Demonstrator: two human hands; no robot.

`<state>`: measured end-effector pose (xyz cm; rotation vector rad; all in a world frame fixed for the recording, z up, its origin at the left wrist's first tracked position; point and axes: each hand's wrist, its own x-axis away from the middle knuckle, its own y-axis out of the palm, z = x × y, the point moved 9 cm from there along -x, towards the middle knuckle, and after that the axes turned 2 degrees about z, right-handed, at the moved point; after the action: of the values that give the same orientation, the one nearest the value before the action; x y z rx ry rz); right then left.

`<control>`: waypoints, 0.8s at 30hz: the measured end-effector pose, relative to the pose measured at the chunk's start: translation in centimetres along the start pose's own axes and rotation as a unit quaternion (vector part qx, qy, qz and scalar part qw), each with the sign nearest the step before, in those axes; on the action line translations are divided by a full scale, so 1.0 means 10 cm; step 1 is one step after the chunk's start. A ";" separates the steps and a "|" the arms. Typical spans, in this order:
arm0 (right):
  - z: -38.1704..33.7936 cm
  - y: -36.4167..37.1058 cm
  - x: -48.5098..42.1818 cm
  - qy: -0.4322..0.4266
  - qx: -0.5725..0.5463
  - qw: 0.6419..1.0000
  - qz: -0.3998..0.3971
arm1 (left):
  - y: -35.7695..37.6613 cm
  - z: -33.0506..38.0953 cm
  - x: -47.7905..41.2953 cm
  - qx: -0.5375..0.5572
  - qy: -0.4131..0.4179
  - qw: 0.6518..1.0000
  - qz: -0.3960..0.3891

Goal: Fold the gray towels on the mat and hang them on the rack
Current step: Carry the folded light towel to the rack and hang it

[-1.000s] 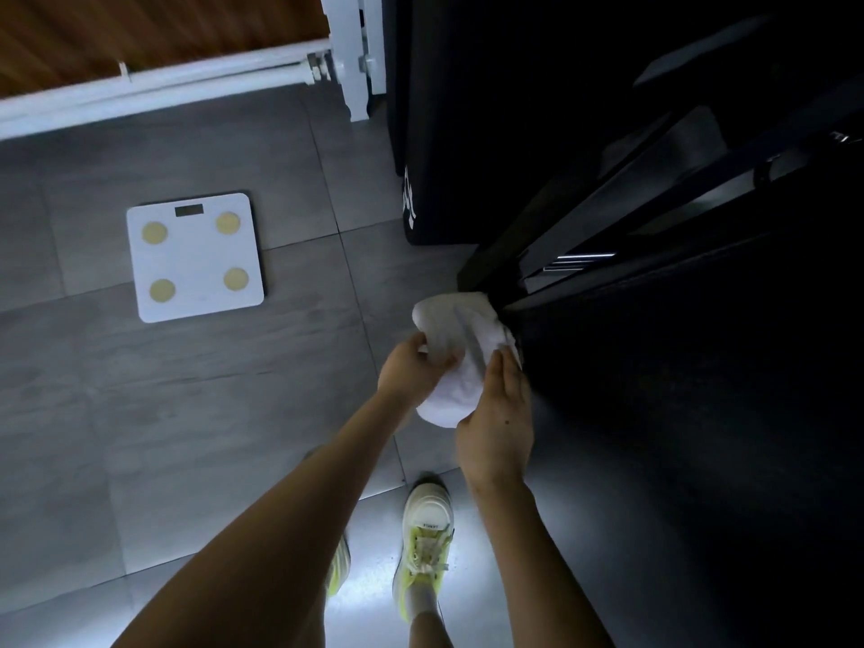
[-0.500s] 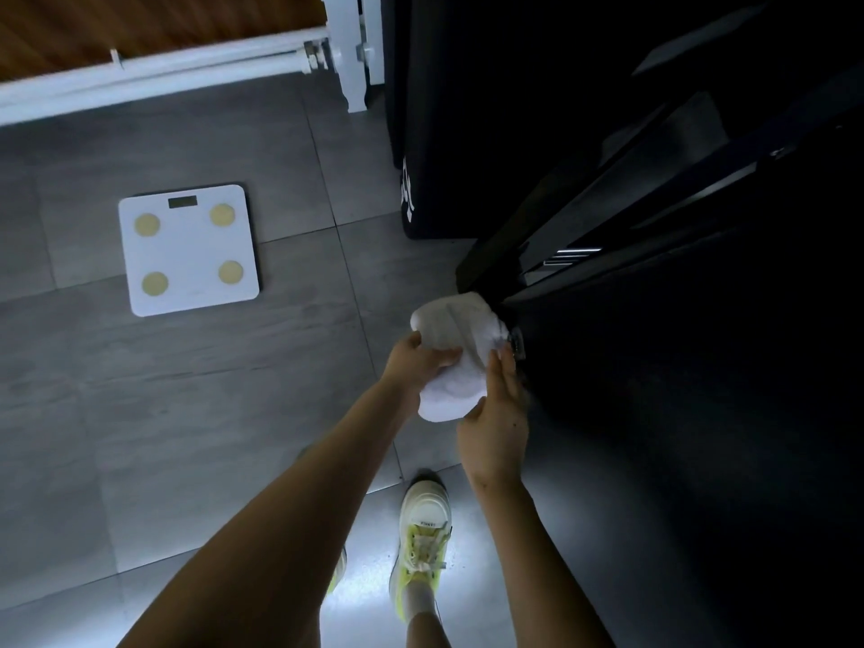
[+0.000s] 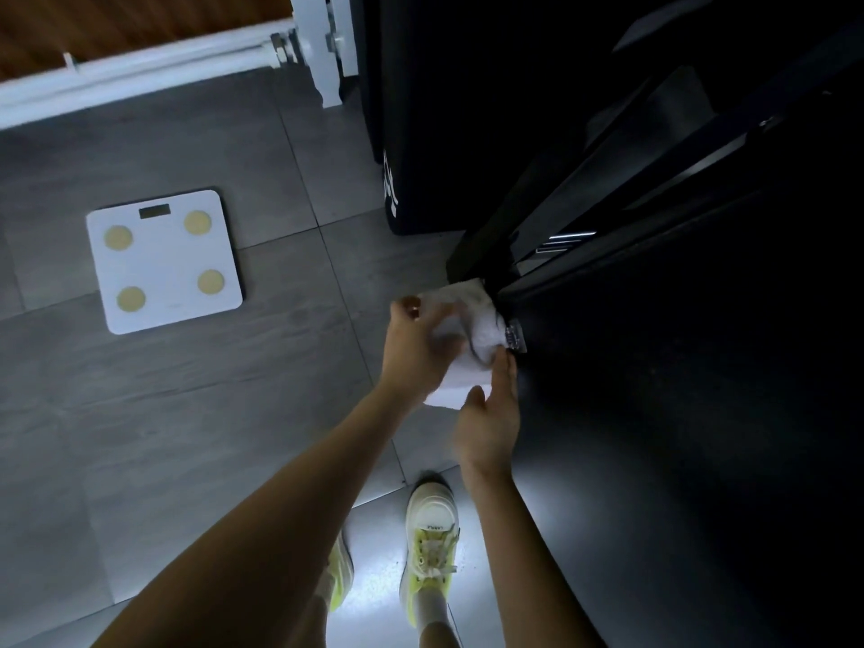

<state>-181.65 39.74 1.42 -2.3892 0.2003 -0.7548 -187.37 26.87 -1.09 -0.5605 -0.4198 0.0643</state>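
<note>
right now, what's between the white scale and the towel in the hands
Head view: from the scale, only bare gray floor tile crossed by a grout line, then the left hand gripping the towel.

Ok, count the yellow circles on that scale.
4 circles on the scale: top left, top right, bottom left, bottom right. None look hidden.
</note>
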 end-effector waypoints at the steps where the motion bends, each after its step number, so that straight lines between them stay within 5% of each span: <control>1: 0.02 0.01 0.00 0.018 -0.029 0.999 -0.004 | 0.04 0.07 -0.01 -0.028 0.042 0.999 -0.007; 5: -0.06 0.03 0.01 0.031 -0.080 0.996 0.018 | 0.19 0.11 -0.05 -0.087 0.071 0.992 -0.056; 10: -0.05 0.09 -0.05 0.084 0.023 0.996 0.020 | 0.30 0.05 0.01 -0.239 0.042 0.966 -0.092; 13: -0.06 0.08 -0.06 0.090 0.076 0.993 0.011 | 0.24 0.19 -0.02 -0.304 0.135 0.942 -0.035; 15: -0.05 0.06 -0.09 0.074 0.088 0.993 0.002 | 0.27 0.24 -0.04 -0.222 0.194 0.954 -0.060; 18: 0.08 0.03 -0.11 0.070 -0.055 0.996 -0.008 | 0.32 0.16 -0.08 -0.074 0.148 0.978 -0.129; 24: 0.39 -0.05 -0.07 0.145 -0.349 0.926 0.024 | 0.35 0.14 -0.15 -0.150 0.143 0.970 -0.126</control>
<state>-180.07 42.33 -1.10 -2.8937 0.7592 -1.1604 -189.11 30.27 -2.42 -0.7969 -0.2156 -0.3268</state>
